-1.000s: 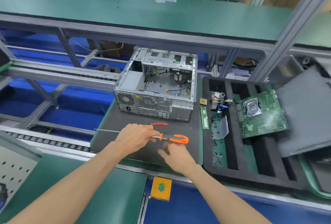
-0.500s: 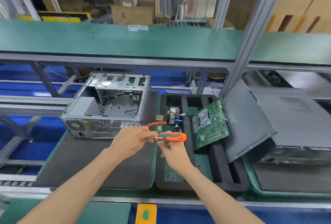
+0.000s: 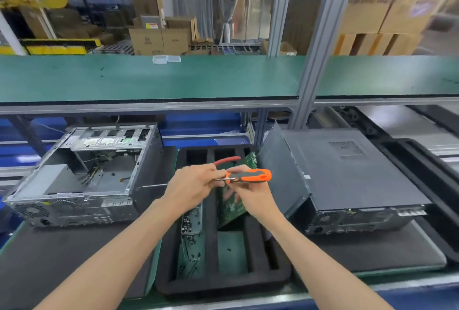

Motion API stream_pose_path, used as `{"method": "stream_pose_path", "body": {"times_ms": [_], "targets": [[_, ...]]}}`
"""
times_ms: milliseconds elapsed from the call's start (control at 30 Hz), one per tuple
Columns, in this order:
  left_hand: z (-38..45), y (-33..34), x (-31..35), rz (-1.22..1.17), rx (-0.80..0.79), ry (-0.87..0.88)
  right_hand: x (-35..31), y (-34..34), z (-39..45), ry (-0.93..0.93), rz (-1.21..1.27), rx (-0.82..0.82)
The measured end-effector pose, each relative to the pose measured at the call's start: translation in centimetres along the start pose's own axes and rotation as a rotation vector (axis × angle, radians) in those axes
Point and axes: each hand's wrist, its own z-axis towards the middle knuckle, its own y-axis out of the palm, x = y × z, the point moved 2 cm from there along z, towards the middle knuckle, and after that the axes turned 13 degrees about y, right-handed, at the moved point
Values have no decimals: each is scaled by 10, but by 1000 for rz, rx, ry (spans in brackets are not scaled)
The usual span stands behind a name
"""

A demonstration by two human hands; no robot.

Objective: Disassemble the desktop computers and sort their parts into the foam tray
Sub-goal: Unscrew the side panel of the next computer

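My left hand grips the metal shaft of an orange-handled screwdriver together with a red-handled tool. My right hand pinches the screwdriver where shaft meets handle. Both hands hover over the black foam tray. A green motherboard leans in the tray, partly hidden by my hands. Several small screws and a clear box lie in the tray's left slot. An open, gutted computer case lies at the left. A closed black desktop computer lies at the right.
A dark side panel leans between the tray and the closed computer. A green shelf runs overhead, held by a metal post. Black mats lie under both computers. Another black tray edge shows at far right.
My view swung right and up. Both hands carried the tools from over the left mat to above the foam tray. The closed computer came fully into view.
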Motion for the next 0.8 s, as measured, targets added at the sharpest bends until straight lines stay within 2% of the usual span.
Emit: {"method": "stream_pose_path", "body": {"times_ms": [333, 600, 700, 800], "targets": [[63, 2, 27, 40, -37, 60, -21, -55, -2, -57, 60, 172], [107, 24, 82, 47, -113, 131, -6, -114, -26, -143, 121, 254], [112, 39, 106, 73, -144, 130, 13, -135, -38, -152, -14, 260], [104, 60, 127, 109, -245, 104, 35, -153, -47, -45, -295, 279]]}}
